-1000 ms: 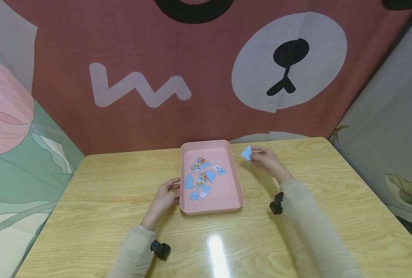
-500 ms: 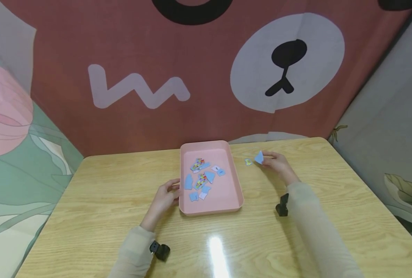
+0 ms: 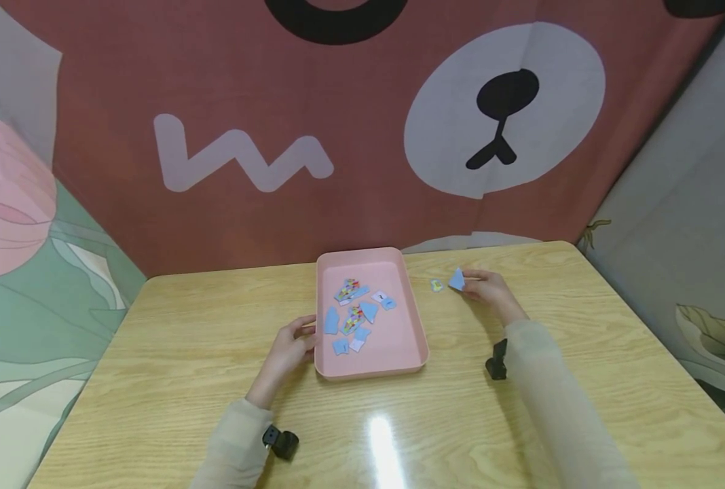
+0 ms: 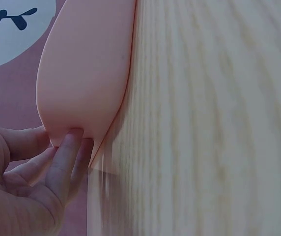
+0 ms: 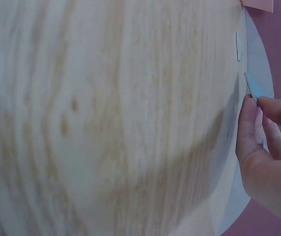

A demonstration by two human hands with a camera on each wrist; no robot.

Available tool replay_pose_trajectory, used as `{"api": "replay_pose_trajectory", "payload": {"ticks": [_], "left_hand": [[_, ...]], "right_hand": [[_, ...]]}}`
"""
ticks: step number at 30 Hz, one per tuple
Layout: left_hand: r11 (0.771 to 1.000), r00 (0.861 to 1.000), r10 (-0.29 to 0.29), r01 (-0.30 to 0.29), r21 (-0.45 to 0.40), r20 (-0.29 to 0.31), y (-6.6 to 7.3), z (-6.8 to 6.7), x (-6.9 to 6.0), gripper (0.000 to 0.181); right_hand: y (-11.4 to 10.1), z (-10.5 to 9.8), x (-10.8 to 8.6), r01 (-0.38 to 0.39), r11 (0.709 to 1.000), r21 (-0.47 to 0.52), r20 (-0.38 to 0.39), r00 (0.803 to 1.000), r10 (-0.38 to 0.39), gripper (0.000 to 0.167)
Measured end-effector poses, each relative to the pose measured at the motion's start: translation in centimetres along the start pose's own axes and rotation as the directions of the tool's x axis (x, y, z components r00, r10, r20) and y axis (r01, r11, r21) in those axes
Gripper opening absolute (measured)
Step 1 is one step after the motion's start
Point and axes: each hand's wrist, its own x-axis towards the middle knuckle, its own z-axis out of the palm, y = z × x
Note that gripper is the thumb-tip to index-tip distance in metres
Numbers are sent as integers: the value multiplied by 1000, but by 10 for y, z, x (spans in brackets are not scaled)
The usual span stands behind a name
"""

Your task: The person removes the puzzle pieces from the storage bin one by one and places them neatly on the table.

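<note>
A pink tray [image 3: 399, 346] holds several small puzzle pieces, light blue ones [image 3: 332, 320] and multicoloured ones [image 3: 353, 318]. At its left wall is the left hand [image 3: 288, 353]; in the left wrist view that hand [image 4: 37, 182] touches the tray wall [image 4: 84, 83] with its fingertips, thumb at the rim. Right of the tray, the right hand [image 3: 491, 292] pinches a light blue piece [image 3: 457, 280] between thumb and finger. The right wrist view shows the hand [image 5: 273, 147] holding this piece [image 5: 253, 87] tilted, one corner away from the fingers.
A small yellow-green piece [image 3: 437, 285] lies on the wooden table [image 3: 216, 326] between the tray and the right hand. Behind the table's back edge hangs a reddish-brown cloth [image 3: 246, 224] with a printed bear face. Both wrists carry small black devices.
The right hand has moved right with the blue piece, uncovering the yellow-green piece on the table. The left hand stays at the tray wall.
</note>
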Motion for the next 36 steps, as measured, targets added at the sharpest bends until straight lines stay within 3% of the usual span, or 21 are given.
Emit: {"api": "replay_pose_trajectory", "payload": {"ticks": [8, 15, 24, 32, 36], "left_hand": [[1000, 1000, 2, -2, -1, 0, 0, 0, 0, 45], [1000, 1000, 7, -7, -7, 5, 1, 0, -1, 45], [1000, 1000, -1, 1, -3, 4, 2, 0, -2, 44], [1000, 1000, -4, 4, 8, 7, 3, 0, -1, 44], [1000, 1000, -2, 2, 7, 6, 2, 0, -2, 44]], "right_hand": [[4, -2, 3, -5, 1000, 11, -2, 1000, 5, 51], [6, -6, 2, -3, 997, -78, 30, 1000, 5, 50], [4, -7, 2, 12, 994, -106, -42, 999, -16, 48], [-8, 3, -3, 50, 977, -209, -99, 992, -72, 42], [-20, 16, -6, 110, 978, -179, -72, 990, -124, 42]]}}
